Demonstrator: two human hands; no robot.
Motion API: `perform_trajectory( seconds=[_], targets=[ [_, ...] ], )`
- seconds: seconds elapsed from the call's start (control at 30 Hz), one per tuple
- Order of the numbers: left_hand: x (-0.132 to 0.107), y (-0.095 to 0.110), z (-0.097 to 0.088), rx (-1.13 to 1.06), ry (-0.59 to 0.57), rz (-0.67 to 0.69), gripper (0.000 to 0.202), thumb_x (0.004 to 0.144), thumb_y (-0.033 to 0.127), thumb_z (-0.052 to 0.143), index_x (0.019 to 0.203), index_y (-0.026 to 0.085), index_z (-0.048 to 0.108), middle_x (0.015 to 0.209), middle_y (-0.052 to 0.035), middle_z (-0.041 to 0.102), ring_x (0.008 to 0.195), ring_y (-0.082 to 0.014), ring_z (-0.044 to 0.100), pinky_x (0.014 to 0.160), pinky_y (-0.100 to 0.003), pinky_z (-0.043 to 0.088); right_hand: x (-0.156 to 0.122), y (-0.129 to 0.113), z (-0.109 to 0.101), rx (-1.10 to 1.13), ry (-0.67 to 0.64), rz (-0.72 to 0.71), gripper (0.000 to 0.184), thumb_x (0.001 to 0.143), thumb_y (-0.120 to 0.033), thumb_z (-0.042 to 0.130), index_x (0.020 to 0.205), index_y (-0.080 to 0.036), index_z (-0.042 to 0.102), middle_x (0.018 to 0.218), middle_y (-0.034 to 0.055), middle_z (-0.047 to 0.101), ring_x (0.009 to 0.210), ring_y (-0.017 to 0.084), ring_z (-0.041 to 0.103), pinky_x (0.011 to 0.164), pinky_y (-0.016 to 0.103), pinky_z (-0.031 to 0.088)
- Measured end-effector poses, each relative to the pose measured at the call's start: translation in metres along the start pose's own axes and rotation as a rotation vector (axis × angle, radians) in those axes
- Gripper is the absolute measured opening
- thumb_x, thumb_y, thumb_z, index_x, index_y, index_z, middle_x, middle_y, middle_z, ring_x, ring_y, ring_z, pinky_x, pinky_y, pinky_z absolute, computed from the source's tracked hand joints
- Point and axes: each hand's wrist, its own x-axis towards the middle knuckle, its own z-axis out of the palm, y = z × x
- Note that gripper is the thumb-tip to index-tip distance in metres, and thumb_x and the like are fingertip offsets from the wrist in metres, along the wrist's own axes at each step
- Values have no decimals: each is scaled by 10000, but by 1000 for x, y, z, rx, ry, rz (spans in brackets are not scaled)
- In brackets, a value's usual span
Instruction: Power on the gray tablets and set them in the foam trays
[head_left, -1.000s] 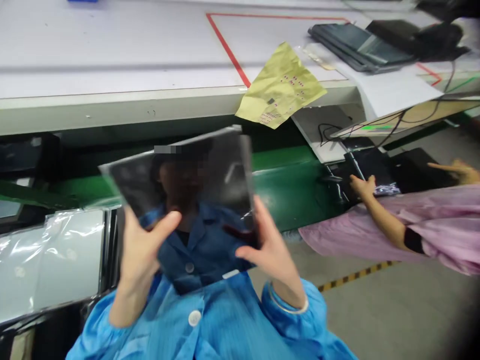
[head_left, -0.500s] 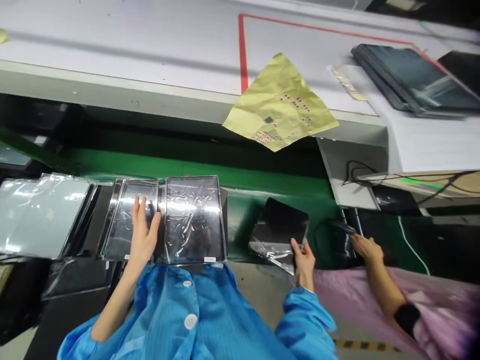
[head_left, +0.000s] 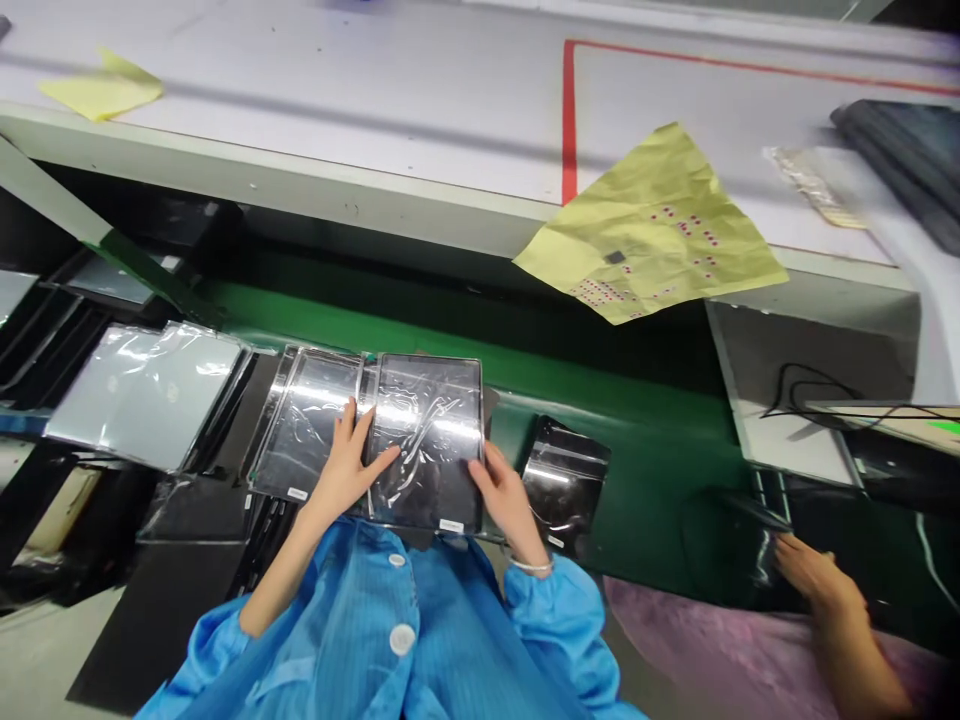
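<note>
A dark screen panel (head_left: 427, 480) in crinkled clear film, with a white label at its near edge, lies flat in front of me. My left hand (head_left: 349, 465) has its fingers spread over that panel's left border and the edge of a second wrapped panel (head_left: 304, 455). At the panel's right edge, my right hand (head_left: 506, 495) pinches it with the thumb on top; the fingertips underneath are partly hidden. Just right of that hand, another dark wrapped panel (head_left: 566, 475) rests on the green surface (head_left: 645, 510).
Stacked pale wrapped panels (head_left: 146, 390) stand at left. A raised white shelf (head_left: 360, 110) runs across the back, with a yellow sheet (head_left: 645, 240) hanging over its edge. At right, a co-worker's hand (head_left: 817, 575) touches a dark object. Cables (head_left: 810, 390) lie beyond it.
My right hand has let go of the right-hand panel, now on the green surface, and moved left to the middle panel. My left hand has shifted right to that panel's border. The view has turned left.
</note>
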Motion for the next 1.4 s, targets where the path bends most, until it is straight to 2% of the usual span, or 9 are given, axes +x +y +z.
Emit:
perform_trajectory(
  seconds=[0.17,0.33,0.47,0.63,0.8,0.97,1.13,1.27,1.4],
  targets=[
    [-3,-3,-7,-252,-94,70,805,898,577,699,1591,320,380,1794,-126,5,1642,-390,-29,1291,-579,235,-31,-42,40,89,98,156,986,762,-667,778,1562,-178,472,1587,143,542,1442,342,544,1231,542,417],
    [-17,-9,-47,-554,-143,15,742,901,526,698,1500,250,356,1498,-159,550,1408,-320,566,1205,-507,432,-55,-93,66,71,112,158,1106,825,-622,774,1684,-228,199,1744,93,273,1587,320,336,1287,504,339],
    [-16,-44,-105,-540,92,-106,824,799,534,794,1440,255,358,1429,-122,581,1227,-283,674,1100,-456,533,-51,-126,129,22,-36,-12,1099,913,-573,711,1698,-244,17,1756,105,221,1588,303,337,1273,488,364],
    [10,-106,-129,-449,160,-180,834,752,573,794,1416,228,425,1455,-151,560,1410,-336,537,1233,-527,383,-30,-117,174,-360,-14,-253,682,1071,-451,473,1681,-270,225,1766,112,191,1636,310,174,1297,574,278],
    [30,-131,-119,-469,189,-207,708,656,566,831,1223,229,572,1410,-149,576,1433,-350,501,1253,-537,333,-29,-87,172,-819,153,-141,786,1050,-511,486,1636,-32,273,1717,326,172,1620,468,-64,1223,783,165],
    [33,-132,-134,-524,184,-239,650,615,560,837,1086,225,541,1086,-96,703,1057,-296,712,1036,-516,549,-39,-71,160,-932,114,-153,886,1030,-610,448,1671,-75,150,1732,290,170,1634,451,6,1224,770,154],
    [26,-134,-147,-459,186,-253,662,690,542,798,1212,223,543,1176,-134,689,1143,-340,695,1088,-572,507,-44,-68,142,-1028,106,-81,1142,909,-730,569,1653,-7,93,1707,359,152,1604,533,66,1191,800,161],
    [28,-100,-134,-42,194,-122,884,849,515,692,1584,134,382,1591,-284,394,1530,-434,377,1230,-660,295,-42,-78,141,-1061,104,-26,1099,867,-570,672,1615,56,166,1671,408,199,1574,574,137,1188,765,231],
    [44,-43,-98,402,73,-14,1010,916,574,649,1675,85,194,1736,-331,68,1586,-584,37,1125,-883,120,-37,-92,148,-1028,80,-1,1040,793,-421,716,1613,13,244,1663,398,242,1541,604,209,1163,773,268]
  ],
)
